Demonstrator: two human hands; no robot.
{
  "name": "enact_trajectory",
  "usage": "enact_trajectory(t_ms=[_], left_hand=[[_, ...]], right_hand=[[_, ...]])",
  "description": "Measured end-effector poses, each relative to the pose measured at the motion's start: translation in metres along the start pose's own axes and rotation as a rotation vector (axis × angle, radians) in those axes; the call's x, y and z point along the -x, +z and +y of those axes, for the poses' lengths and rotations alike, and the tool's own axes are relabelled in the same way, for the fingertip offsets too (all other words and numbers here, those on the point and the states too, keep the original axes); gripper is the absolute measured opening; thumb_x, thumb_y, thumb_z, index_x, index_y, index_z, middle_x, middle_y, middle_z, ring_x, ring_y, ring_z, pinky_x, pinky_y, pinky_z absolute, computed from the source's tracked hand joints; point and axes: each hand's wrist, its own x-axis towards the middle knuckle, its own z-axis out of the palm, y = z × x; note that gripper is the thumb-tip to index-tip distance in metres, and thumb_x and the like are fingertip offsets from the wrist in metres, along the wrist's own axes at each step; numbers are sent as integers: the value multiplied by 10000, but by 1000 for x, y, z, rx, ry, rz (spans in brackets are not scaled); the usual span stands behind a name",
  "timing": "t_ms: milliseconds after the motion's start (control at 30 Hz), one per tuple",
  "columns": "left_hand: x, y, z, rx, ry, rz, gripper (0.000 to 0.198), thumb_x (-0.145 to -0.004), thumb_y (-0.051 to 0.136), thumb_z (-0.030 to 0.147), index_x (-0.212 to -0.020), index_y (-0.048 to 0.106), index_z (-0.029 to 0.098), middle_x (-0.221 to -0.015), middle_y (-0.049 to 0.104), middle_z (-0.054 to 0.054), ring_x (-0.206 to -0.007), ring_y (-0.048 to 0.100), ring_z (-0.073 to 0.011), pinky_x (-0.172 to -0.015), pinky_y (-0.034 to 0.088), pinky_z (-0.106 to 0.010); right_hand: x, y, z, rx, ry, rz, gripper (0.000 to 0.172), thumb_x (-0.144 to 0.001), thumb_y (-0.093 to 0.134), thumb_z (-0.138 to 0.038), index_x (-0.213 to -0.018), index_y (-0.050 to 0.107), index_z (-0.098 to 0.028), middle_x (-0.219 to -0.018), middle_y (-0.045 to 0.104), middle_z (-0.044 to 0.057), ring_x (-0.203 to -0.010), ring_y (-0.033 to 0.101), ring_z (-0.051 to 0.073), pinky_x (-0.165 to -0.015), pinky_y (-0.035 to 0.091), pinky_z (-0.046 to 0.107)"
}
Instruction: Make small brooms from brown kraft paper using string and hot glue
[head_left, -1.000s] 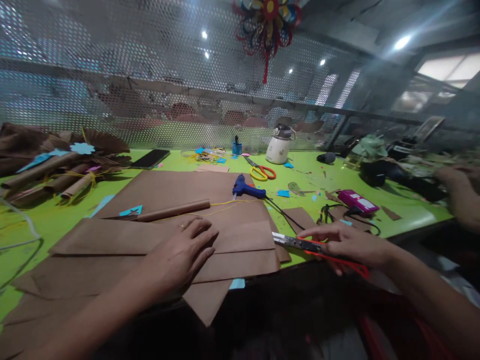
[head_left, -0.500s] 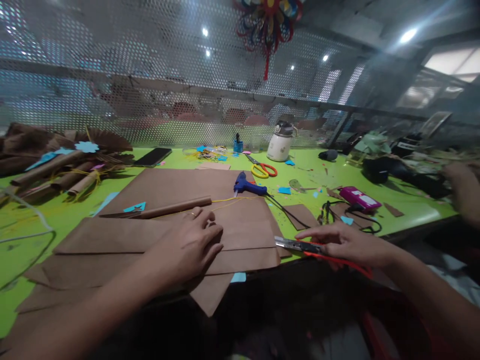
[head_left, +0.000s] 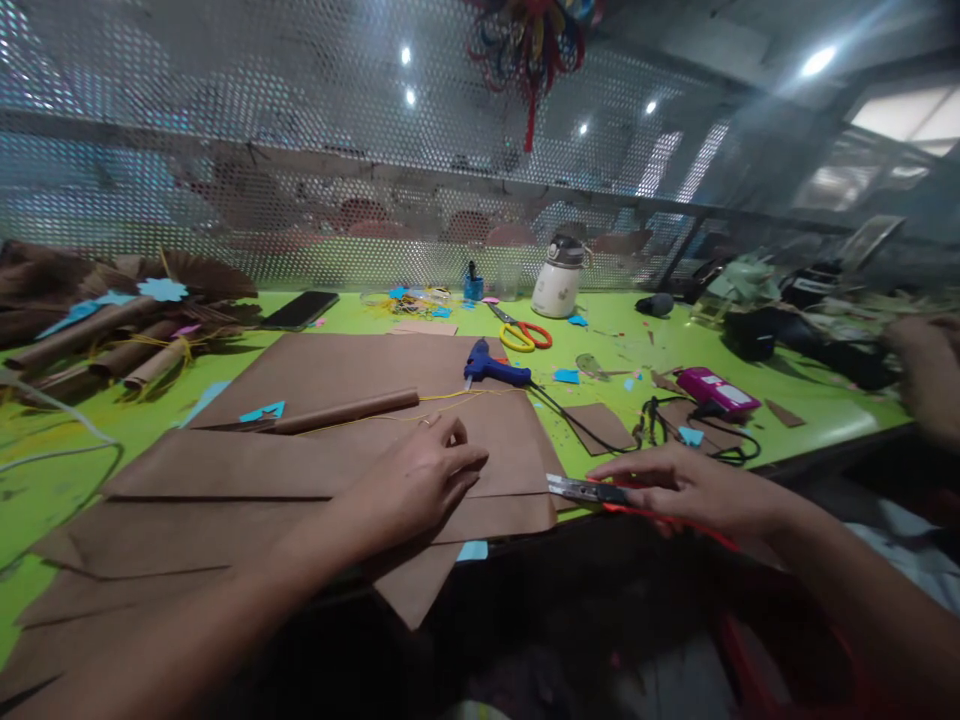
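My right hand [head_left: 690, 490] is closed around the red-handled cutter [head_left: 581, 489], its blade pointing left at the near edge of the green table [head_left: 817, 410], just beside the brown paper sheets [head_left: 247, 465]. My left hand [head_left: 420, 480] lies on those sheets, fingers loose, gripping nothing. Any print on the cutter is too small to read.

brown paper sheets [head_left: 352, 365], green table [head_left: 810, 405], blue glue gun [head_left: 491, 369]

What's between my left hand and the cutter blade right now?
In the head view, only brown paper sheets lie between the left hand and the cutter held in the right hand; the blade tip sits at their right edge.
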Motion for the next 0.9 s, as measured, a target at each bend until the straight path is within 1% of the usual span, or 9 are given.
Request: enact_trajectory(t_ms=[33,100,167,200,433,567,733,900], left_hand=[[0,1,-1,7,-3,1,283,-935,406,289,-1086,636,222,-984,493,-80,-839,491,-183,-741,428,-322],[1,4,-1,13,1,12,287,-936,410,296,-1103,635,236,-985,482,-79,-870,484,-190,-765,427,-330],[1,6,-1,11,12,24,297,-940,403,305,-1125,631,257,-981,476,-78,-900,475,-200,-786,424,-341],[1,7,-1,11,17,30,302,-942,400,309,-1133,630,267,-979,476,-78,-907,472,-203,-790,423,-346],[1,8,1,12,28,44,322,-948,385,315,-1158,628,291,-990,488,-83,-908,467,-206,-786,427,-350],[1,8,-1,-3,45,58,328,-950,378,322,-1145,639,280,-978,485,-83,-904,457,-206,-784,427,-358],[0,9,-2,18,57,45,335,-954,370,312,-1134,649,267,-978,482,-88,-918,454,-206,-790,431,-352],[0,9,-2,25,59,58,335,-953,375,310,-1149,643,265,-982,487,-91,-927,457,-209,-798,434,-354]], right_hand=[[0,1,-1,20,-14,12,465,-812,572,-377,-1245,599,-211,-841,695,25,-627,631,153,-575,508,236],[-2,3,0,67,-54,42,476,-779,635,-411,-1216,621,-225,-1003,699,36,-843,655,207,-751,525,282],[-5,4,1,100,-91,65,475,-749,675,-412,-1185,642,-226,-1124,674,42,-1005,620,249,-892,483,330],[-6,5,1,111,-101,68,466,-754,671,-412,-1179,646,-222,-1149,667,48,-1033,610,259,-920,469,348],[-6,7,-5,255,-230,72,424,-850,558,-434,-1206,636,-218,-1140,675,79,-1020,615,248,-913,460,343],[1,6,-3,298,-242,52,425,-881,521,-419,-1255,595,-232,-1149,667,76,-1019,609,246,-910,457,353],[1,5,-8,291,-245,54,418,-889,515,-409,-1262,592,-237,-1170,661,72,-1042,603,247,-932,441,349],[-10,5,-12,226,-262,-4,447,-882,514,-441,-1261,592,-217,-1182,657,75,-1044,605,253,-911,454,338]])
